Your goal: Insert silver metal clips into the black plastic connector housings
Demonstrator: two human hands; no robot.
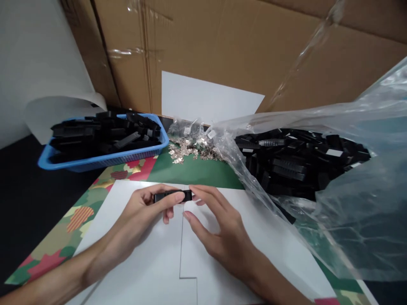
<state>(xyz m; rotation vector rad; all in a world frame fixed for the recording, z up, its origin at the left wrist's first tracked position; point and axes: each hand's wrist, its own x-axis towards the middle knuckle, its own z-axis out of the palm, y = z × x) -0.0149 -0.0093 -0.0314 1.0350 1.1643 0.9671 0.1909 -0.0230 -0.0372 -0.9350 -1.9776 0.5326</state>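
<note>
Between the thumb and fingers of my left hand (152, 207) is a small black plastic part (168, 195), held level above the white paper (152, 258). My right hand (219, 224) is at the part's right end, its index fingertip touching or very close to it. The right thumb stands apart from the fingers, and I cannot make out anything in that hand. Beyond both hands lies a heap of small shiny metal pieces (190, 149) on a green patch of the patterned sheet (203, 171).
At the back left stands a blue basket (104, 163) full of black plastic parts (98, 131). A clear plastic bag (356, 237) on the right holds many similar black parts (289, 165). A large cardboard box (216, 46) closes off the back, with a white sheet (206, 95) against it.
</note>
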